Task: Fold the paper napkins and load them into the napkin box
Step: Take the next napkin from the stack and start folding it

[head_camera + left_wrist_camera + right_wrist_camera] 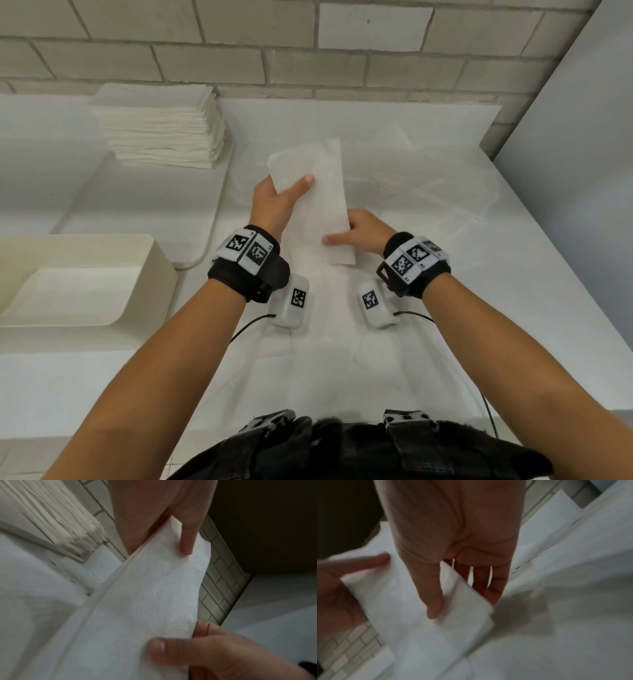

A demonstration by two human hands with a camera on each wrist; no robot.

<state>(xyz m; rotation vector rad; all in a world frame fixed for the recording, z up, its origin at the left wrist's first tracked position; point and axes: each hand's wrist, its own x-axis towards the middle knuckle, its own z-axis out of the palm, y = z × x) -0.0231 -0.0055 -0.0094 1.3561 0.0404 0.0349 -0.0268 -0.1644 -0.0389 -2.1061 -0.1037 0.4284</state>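
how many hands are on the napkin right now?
2. The left hand pinches the folded napkin at its far end; the right hand pinches the near end.

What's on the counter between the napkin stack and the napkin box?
In the head view, only the bare white tray surface lies between the napkin stack and the napkin box; no loose napkin sits there.

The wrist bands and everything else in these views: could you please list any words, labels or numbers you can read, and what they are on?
No readable words or brand names anywhere.
Left wrist band: black-and-white square code markers; tiny corner characters too small to read.
Right wrist band: same markers; small print too blurred to read.
Napkin, napkin stack, napkin box: no text.
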